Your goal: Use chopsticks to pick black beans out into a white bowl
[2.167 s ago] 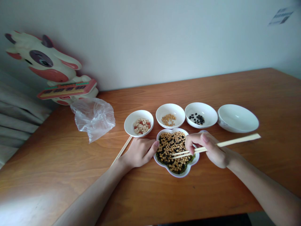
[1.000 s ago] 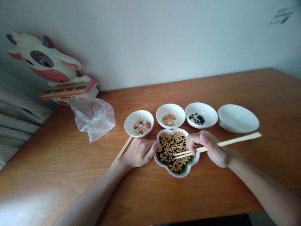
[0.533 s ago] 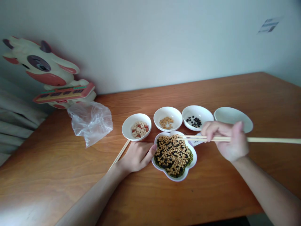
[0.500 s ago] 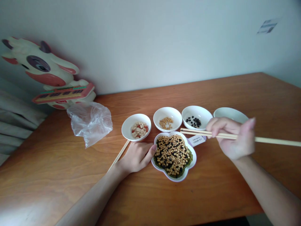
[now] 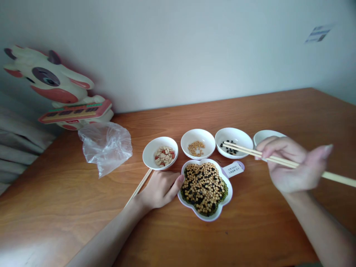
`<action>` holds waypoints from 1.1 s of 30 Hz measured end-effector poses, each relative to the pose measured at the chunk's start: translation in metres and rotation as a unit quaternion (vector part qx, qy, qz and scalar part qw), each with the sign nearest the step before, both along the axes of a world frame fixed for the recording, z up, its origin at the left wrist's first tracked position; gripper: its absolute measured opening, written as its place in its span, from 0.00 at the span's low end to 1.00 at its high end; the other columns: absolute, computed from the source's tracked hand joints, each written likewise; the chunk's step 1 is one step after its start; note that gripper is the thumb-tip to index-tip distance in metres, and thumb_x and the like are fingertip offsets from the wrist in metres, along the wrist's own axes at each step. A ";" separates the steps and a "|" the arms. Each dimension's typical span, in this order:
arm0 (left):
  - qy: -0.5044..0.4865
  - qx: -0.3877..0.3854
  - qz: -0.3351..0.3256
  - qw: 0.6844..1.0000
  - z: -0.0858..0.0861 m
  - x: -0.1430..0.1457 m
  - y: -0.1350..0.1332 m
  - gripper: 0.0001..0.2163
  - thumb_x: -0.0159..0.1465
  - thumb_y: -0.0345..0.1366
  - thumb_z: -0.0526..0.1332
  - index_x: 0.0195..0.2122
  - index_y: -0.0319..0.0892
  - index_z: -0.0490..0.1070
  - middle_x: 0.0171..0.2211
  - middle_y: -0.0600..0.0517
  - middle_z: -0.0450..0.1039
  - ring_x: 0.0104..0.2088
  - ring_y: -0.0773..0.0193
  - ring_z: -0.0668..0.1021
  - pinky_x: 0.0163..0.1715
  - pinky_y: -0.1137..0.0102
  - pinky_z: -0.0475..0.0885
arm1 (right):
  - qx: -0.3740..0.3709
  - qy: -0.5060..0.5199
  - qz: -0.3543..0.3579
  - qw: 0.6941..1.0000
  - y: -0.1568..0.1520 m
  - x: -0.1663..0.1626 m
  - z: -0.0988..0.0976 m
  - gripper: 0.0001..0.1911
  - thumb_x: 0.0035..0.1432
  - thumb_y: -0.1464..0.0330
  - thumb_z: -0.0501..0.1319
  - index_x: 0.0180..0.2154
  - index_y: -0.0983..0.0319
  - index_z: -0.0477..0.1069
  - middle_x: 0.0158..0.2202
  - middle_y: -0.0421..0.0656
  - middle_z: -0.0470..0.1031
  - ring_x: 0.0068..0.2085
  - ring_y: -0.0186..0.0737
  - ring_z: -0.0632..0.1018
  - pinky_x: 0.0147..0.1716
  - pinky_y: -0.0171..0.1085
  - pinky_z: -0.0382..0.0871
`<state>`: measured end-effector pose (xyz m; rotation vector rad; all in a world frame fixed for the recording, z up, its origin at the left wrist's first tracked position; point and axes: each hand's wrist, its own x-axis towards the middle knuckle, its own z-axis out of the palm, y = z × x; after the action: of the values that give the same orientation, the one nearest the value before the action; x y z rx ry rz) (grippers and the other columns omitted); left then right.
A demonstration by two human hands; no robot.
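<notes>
My right hand (image 5: 292,167) is closed on a pair of wooden chopsticks (image 5: 244,150), whose tips hover over the white bowl of black beans (image 5: 234,138). My left hand (image 5: 158,189) rests on the table with curled fingers, thumb against the rim of the flower-shaped white dish (image 5: 205,188) full of mixed yellow, black and green beans. A second pair of chopsticks (image 5: 140,183) pokes out from under that hand. Behind the dish stand a bowl of seeds and red kernels (image 5: 160,153) and a bowl of yellow beans (image 5: 198,144).
An empty white bowl (image 5: 264,135) stands partly hidden behind my right hand. A crumpled clear plastic bag (image 5: 105,146) lies at the left, with a cartoon cow toy (image 5: 59,89) against the wall behind it. A small label tag (image 5: 234,169) lies beside the dish on the wooden table (image 5: 250,226).
My right hand lifted the chopsticks out of the mixed-bean dish and carried them right and back, over the black-bean bowl. My left hand stayed put. The camera tilted slightly.
</notes>
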<state>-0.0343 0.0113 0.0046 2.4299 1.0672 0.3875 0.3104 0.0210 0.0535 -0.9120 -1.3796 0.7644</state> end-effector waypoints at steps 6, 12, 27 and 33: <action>0.004 -0.005 0.001 1.000 0.000 -0.001 0.000 0.21 0.79 0.40 0.43 0.28 0.42 0.60 0.25 0.53 0.69 0.26 0.66 0.70 0.33 0.67 0.62 | -0.027 -0.096 0.178 0.979 -0.013 -0.028 -0.026 0.36 0.72 0.41 0.40 0.31 0.57 0.73 0.29 0.47 0.72 0.32 0.50 0.71 0.35 0.48 0.63; 0.003 -0.006 0.000 1.000 0.001 -0.001 0.000 0.21 0.79 0.40 0.43 0.28 0.42 0.61 0.25 0.52 0.69 0.25 0.66 0.70 0.32 0.67 0.62 | -0.038 -0.155 0.251 0.955 -0.012 -0.023 -0.036 0.36 0.71 0.40 0.39 0.32 0.57 0.71 0.30 0.45 0.72 0.33 0.48 0.72 0.36 0.46 0.63; 0.000 0.014 0.000 1.000 0.004 0.001 0.000 0.22 0.79 0.40 0.43 0.27 0.42 0.62 0.24 0.53 0.69 0.24 0.66 0.66 0.31 0.67 0.60 | -0.090 -0.189 0.297 0.932 -0.002 -0.013 -0.036 0.40 0.70 0.38 0.34 0.31 0.57 0.71 0.30 0.45 0.73 0.32 0.47 0.72 0.36 0.44 0.63; -0.003 0.013 -0.003 1.000 0.003 0.000 0.000 0.22 0.79 0.40 0.43 0.27 0.42 0.63 0.25 0.52 0.70 0.24 0.66 0.67 0.31 0.67 0.61 | -0.070 -0.197 0.301 0.930 -0.002 -0.017 -0.037 0.40 0.71 0.40 0.33 0.32 0.58 0.71 0.31 0.45 0.73 0.32 0.45 0.72 0.33 0.43 0.63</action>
<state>-0.0339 0.0113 0.0072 2.4521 1.0585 0.4091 0.2936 0.0186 0.0169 -0.7754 -2.0287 1.1973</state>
